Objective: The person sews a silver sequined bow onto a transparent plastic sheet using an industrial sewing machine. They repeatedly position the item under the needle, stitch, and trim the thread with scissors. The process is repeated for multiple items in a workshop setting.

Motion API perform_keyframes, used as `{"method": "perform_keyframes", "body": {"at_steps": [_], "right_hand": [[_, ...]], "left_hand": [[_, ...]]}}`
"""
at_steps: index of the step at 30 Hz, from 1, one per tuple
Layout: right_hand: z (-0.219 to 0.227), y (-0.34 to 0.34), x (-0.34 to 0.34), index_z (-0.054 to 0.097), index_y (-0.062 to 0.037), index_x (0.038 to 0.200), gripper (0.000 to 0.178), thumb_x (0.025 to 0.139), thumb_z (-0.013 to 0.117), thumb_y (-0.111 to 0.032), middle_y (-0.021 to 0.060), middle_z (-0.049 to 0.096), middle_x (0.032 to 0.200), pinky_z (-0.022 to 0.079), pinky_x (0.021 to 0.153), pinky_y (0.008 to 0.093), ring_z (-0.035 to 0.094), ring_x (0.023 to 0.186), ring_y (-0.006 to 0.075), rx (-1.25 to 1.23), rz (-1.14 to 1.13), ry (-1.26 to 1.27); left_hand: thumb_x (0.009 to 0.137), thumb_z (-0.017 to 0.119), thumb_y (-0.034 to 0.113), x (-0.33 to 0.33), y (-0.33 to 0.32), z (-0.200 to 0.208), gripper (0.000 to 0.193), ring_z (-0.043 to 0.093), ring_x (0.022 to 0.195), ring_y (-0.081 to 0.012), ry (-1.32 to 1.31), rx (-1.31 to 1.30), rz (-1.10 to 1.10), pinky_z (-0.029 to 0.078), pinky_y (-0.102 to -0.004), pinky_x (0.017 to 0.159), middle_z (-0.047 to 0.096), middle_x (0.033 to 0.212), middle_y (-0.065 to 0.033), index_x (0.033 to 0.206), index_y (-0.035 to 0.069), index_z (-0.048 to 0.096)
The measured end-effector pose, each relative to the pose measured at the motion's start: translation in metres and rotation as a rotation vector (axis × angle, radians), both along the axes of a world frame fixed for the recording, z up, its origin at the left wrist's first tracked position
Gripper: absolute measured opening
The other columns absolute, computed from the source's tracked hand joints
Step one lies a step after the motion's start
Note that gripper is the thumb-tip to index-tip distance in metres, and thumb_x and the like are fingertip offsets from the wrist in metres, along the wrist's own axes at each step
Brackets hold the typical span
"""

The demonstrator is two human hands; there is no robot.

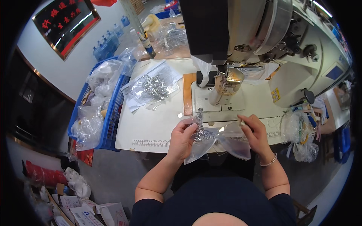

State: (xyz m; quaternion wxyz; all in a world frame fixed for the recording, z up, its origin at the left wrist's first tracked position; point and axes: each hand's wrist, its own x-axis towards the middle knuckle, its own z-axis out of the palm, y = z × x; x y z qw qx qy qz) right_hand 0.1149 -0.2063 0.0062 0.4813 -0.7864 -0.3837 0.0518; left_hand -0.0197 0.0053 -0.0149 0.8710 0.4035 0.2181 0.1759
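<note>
My left hand [181, 138] is closed, thumb and fingers pinching a clear plastic piece [238, 148] at its left part. The piece has two curved lobes and hangs over the table's front edge. Glittery silver stones [203, 135] show on it beside my left fingertips. Just above the right lobe is my right hand [255, 132], its fingers curled together. A small pale object shows at those fingertips, too small to name. Both hands are in front of the sewing machine [230, 81], a little below its metal plate [205, 103].
A ruler strip [151, 142] runs along the front of the white table [128, 130]. On the left lie a bag of silver stones [155, 87] and papers. A blue basket [109, 130] of plastic bags stands beside the table. Bagged items [299, 128] sit at the right.
</note>
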Motion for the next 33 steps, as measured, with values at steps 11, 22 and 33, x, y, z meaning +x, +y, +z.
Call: {"method": "perform_keyframes", "body": {"at_steps": [11, 22, 33], "right_hand": [[-0.008, 0.035, -0.034, 0.067, -0.01, 0.097, 0.029, 0.07, 0.075, -0.015, 0.0041, 0.058, 0.073, 0.045, 0.056, 0.0307, 0.056, 0.064, 0.02, 0.139, 0.149, -0.36], [-0.01, 0.038, -0.03, 0.068, -0.0094, 0.094, 0.025, 0.07, 0.074, -0.012, 0.0033, 0.058, 0.071, 0.044, 0.054, 0.0297, 0.055, 0.062, 0.0196, 0.197, 0.173, -0.375], [-0.008, 0.035, -0.031, 0.068, -0.0069, 0.09, 0.02, 0.071, 0.073, -0.01, 0.0072, 0.06, 0.074, 0.047, 0.059, 0.03, 0.058, 0.066, 0.0219, 0.208, 0.178, -0.247]], "left_hand": [[0.088, 0.057, 0.004, -0.006, -0.015, -0.001, 0.022, 0.057, 0.083, -0.009, -0.079, 0.217, 0.005, 0.048, -0.0225, 0.074, 0.059, 0.095, -0.0073, 0.109, -0.002, 0.053], [0.088, 0.057, 0.003, -0.007, -0.017, -0.004, 0.022, 0.058, 0.085, -0.0093, -0.109, 0.329, -0.019, 0.048, -0.0225, 0.077, 0.061, 0.096, -0.0083, 0.108, -0.004, 0.053], [0.087, 0.058, 0.004, -0.006, -0.014, -0.002, 0.021, 0.059, 0.083, -0.01, -0.091, 0.351, 0.007, 0.049, -0.0228, 0.074, 0.061, 0.094, -0.009, 0.106, -0.004, 0.054]]}}
